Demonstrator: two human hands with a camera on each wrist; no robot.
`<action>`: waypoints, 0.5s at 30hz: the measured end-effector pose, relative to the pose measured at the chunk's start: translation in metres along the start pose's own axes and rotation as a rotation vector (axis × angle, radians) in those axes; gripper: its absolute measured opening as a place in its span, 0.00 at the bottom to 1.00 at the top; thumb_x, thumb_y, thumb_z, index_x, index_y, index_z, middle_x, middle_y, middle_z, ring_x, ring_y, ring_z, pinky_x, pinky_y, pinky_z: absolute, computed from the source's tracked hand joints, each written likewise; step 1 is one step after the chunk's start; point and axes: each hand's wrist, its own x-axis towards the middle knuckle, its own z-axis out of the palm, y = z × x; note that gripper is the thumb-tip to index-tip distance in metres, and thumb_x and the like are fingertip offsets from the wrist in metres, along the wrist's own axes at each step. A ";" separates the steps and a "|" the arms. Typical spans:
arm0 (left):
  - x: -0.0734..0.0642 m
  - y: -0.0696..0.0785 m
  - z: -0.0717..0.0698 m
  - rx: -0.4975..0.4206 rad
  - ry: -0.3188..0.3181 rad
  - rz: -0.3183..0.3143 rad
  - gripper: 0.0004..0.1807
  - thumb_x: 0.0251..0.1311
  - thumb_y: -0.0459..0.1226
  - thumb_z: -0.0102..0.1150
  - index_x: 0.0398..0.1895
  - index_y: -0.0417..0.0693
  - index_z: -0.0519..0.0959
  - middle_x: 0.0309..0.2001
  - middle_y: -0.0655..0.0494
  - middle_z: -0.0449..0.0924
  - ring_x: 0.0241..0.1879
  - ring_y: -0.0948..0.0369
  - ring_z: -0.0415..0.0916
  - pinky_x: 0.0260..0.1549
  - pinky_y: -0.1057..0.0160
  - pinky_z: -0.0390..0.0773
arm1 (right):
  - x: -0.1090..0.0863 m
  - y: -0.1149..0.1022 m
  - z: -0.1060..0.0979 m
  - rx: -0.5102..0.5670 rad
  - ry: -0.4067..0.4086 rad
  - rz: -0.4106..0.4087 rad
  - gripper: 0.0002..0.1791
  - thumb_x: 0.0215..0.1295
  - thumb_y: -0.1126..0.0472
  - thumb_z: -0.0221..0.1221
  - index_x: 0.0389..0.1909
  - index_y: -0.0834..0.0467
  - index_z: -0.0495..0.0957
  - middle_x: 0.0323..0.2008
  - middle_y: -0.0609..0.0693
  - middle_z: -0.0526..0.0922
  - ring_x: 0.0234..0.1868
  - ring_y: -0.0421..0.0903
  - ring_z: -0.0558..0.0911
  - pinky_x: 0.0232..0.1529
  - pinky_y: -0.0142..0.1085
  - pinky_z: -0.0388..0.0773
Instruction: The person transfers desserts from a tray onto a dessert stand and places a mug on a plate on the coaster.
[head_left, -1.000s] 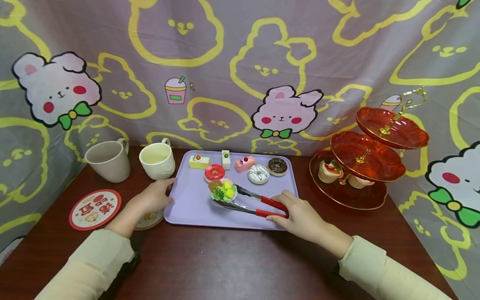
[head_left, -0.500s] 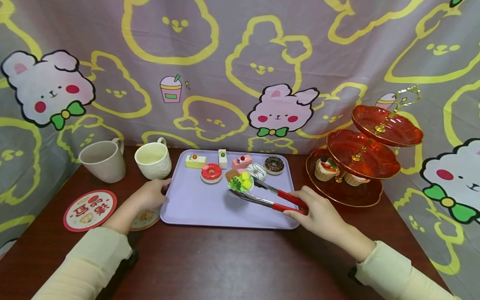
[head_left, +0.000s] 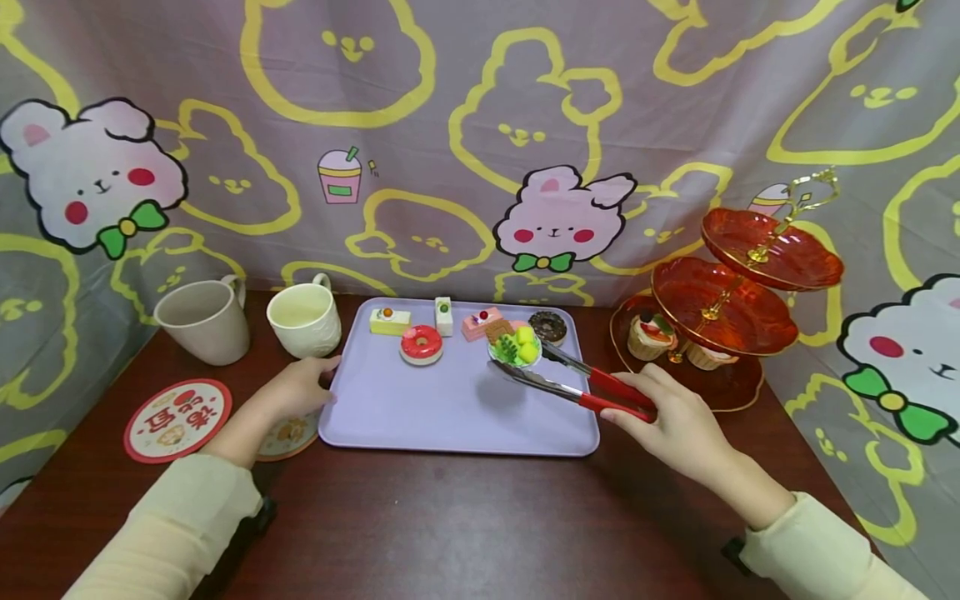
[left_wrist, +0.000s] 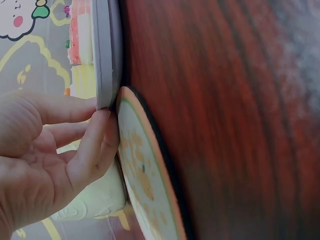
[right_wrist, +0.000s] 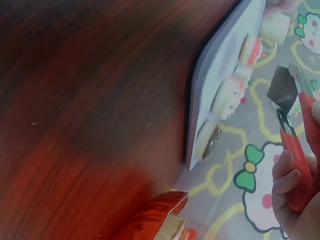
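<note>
My left hand (head_left: 300, 390) pinches the left edge of the lavender tray (head_left: 420, 408); in the left wrist view, thumb and fingers meet at the tray rim (left_wrist: 105, 60). In my right hand (head_left: 678, 421) are red-handled metal tongs (head_left: 618, 390), their jaws closed around a small toy cupcake (head_left: 516, 346) with yellow and green toppings. The cupcake hangs above the tray's right half, its shadow below it. It hides the white doughnut in the head view; that doughnut (right_wrist: 230, 97) shows on the tray in the right wrist view.
On the tray are a red doughnut (head_left: 422, 345), a chocolate doughnut (head_left: 548, 327) and several cake slices. A red three-tier stand (head_left: 723, 304) with cupcakes (head_left: 651, 337) is at right. Two mugs (head_left: 204, 321) and coasters (head_left: 178, 421) are at left.
My right hand has moved the tongs and cupcake rightward across the tray, from beside the red doughnut to in front of the white one. The left hand stays at the tray edge.
</note>
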 end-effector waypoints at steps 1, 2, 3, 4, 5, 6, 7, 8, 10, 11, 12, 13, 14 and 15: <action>0.000 0.000 0.000 -0.002 -0.004 -0.005 0.39 0.51 0.24 0.63 0.67 0.16 0.62 0.51 0.23 0.78 0.46 0.42 0.77 0.47 0.45 0.79 | -0.001 0.001 -0.001 -0.003 0.005 0.002 0.27 0.47 0.56 0.79 0.50 0.59 0.86 0.34 0.44 0.76 0.27 0.38 0.68 0.24 0.33 0.66; 0.000 0.000 -0.001 -0.003 -0.009 -0.009 0.39 0.51 0.24 0.63 0.68 0.16 0.62 0.52 0.23 0.78 0.46 0.42 0.77 0.47 0.45 0.79 | -0.003 0.002 -0.001 -0.004 0.011 0.003 0.27 0.47 0.55 0.79 0.50 0.59 0.86 0.34 0.45 0.76 0.27 0.38 0.68 0.24 0.33 0.66; 0.000 0.000 -0.001 -0.004 -0.012 -0.013 0.39 0.52 0.24 0.63 0.68 0.17 0.62 0.52 0.23 0.78 0.46 0.41 0.77 0.47 0.45 0.79 | -0.004 0.004 -0.002 -0.008 0.020 0.004 0.28 0.47 0.55 0.79 0.50 0.59 0.86 0.33 0.45 0.76 0.27 0.39 0.69 0.24 0.33 0.66; 0.000 0.000 -0.001 -0.005 -0.016 -0.017 0.39 0.52 0.24 0.63 0.68 0.17 0.62 0.52 0.23 0.77 0.47 0.41 0.77 0.48 0.44 0.79 | -0.005 0.005 -0.003 -0.012 0.029 0.004 0.27 0.47 0.55 0.79 0.50 0.59 0.87 0.33 0.44 0.76 0.27 0.39 0.68 0.25 0.34 0.66; 0.000 0.000 -0.001 -0.004 -0.019 -0.020 0.39 0.52 0.24 0.63 0.68 0.17 0.62 0.53 0.23 0.77 0.48 0.40 0.77 0.49 0.44 0.78 | -0.007 0.006 -0.004 -0.017 0.039 0.004 0.27 0.47 0.54 0.79 0.50 0.59 0.87 0.32 0.44 0.75 0.27 0.39 0.68 0.25 0.34 0.66; 0.000 0.001 -0.001 -0.002 -0.021 -0.021 0.39 0.52 0.24 0.63 0.68 0.17 0.62 0.53 0.23 0.77 0.49 0.39 0.77 0.50 0.43 0.78 | -0.008 0.007 -0.005 -0.020 0.048 0.005 0.27 0.47 0.54 0.79 0.49 0.59 0.87 0.32 0.44 0.75 0.27 0.39 0.68 0.25 0.34 0.66; 0.000 0.001 -0.001 -0.001 -0.024 -0.022 0.39 0.53 0.24 0.63 0.68 0.17 0.62 0.53 0.23 0.77 0.50 0.39 0.77 0.51 0.42 0.78 | -0.009 0.009 -0.006 -0.024 0.058 0.006 0.27 0.47 0.53 0.79 0.49 0.60 0.87 0.32 0.44 0.75 0.28 0.39 0.68 0.25 0.35 0.66; 0.000 0.001 -0.001 0.000 -0.024 -0.022 0.39 0.53 0.24 0.63 0.68 0.17 0.62 0.53 0.22 0.76 0.51 0.38 0.77 0.52 0.42 0.77 | -0.011 0.010 -0.007 -0.029 0.067 0.007 0.27 0.47 0.53 0.79 0.49 0.60 0.87 0.32 0.44 0.75 0.28 0.39 0.68 0.26 0.35 0.67; 0.000 0.002 -0.001 -0.001 -0.025 -0.022 0.39 0.53 0.24 0.63 0.68 0.17 0.62 0.54 0.22 0.76 0.52 0.37 0.76 0.53 0.41 0.76 | -0.014 0.014 -0.009 -0.039 0.080 0.013 0.27 0.48 0.52 0.79 0.48 0.60 0.87 0.32 0.44 0.75 0.28 0.39 0.69 0.26 0.36 0.67; 0.000 0.002 -0.001 -0.003 -0.025 -0.022 0.39 0.53 0.24 0.63 0.69 0.17 0.62 0.54 0.22 0.76 0.53 0.37 0.76 0.53 0.41 0.76 | -0.016 0.016 -0.010 -0.041 0.086 0.017 0.27 0.47 0.52 0.79 0.48 0.60 0.87 0.32 0.45 0.76 0.29 0.40 0.69 0.26 0.36 0.68; 0.000 0.001 -0.001 -0.004 -0.025 -0.017 0.39 0.53 0.24 0.63 0.68 0.17 0.62 0.53 0.22 0.76 0.52 0.37 0.76 0.53 0.40 0.76 | -0.018 0.017 -0.012 -0.044 0.089 0.023 0.27 0.47 0.51 0.79 0.48 0.60 0.87 0.33 0.45 0.76 0.29 0.39 0.69 0.26 0.36 0.68; 0.000 0.001 -0.001 -0.006 -0.024 -0.016 0.39 0.53 0.24 0.63 0.68 0.17 0.62 0.53 0.22 0.76 0.52 0.37 0.77 0.53 0.40 0.76 | -0.019 0.019 -0.013 -0.049 0.092 0.028 0.28 0.47 0.51 0.79 0.48 0.60 0.87 0.33 0.45 0.76 0.29 0.39 0.69 0.26 0.36 0.68; 0.000 0.001 -0.001 -0.009 -0.023 -0.015 0.39 0.53 0.24 0.63 0.68 0.17 0.62 0.53 0.22 0.76 0.52 0.37 0.77 0.53 0.40 0.76 | -0.021 0.021 -0.014 -0.054 0.095 0.034 0.28 0.47 0.50 0.79 0.48 0.60 0.87 0.33 0.45 0.76 0.29 0.39 0.69 0.26 0.36 0.68; -0.001 0.001 -0.002 -0.012 -0.022 -0.014 0.39 0.53 0.24 0.63 0.68 0.17 0.62 0.53 0.22 0.77 0.52 0.37 0.77 0.53 0.40 0.76 | -0.023 0.022 -0.016 -0.058 0.097 0.040 0.28 0.47 0.50 0.79 0.48 0.60 0.87 0.33 0.45 0.76 0.29 0.40 0.69 0.26 0.36 0.67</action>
